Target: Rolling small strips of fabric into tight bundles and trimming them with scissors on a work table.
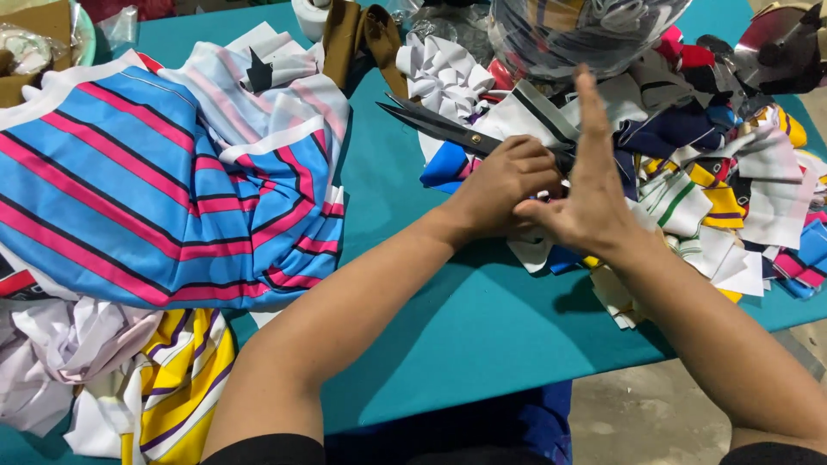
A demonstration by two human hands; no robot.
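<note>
The black scissors (448, 129) lie over the teal table (482, 327) beside the fabric scraps (732, 189), blades pointing to ten o'clock. The left hand (504, 185) curls closed around their handles. The right hand (590, 194) is open, fingers straight toward twelve o'clock, touching the left.

Both hands meet mid-desk (482, 327): left hand (500, 185) on scissors (439, 127), right hand (590, 202) just beside it, touching. Folded garment (155, 189) lies far left; more cloth (129, 379) in front of it. Scrap pile (732, 198) spreads right & behind hands; plastic bag (577, 34) sits behind, at the desk's far edge.
</note>
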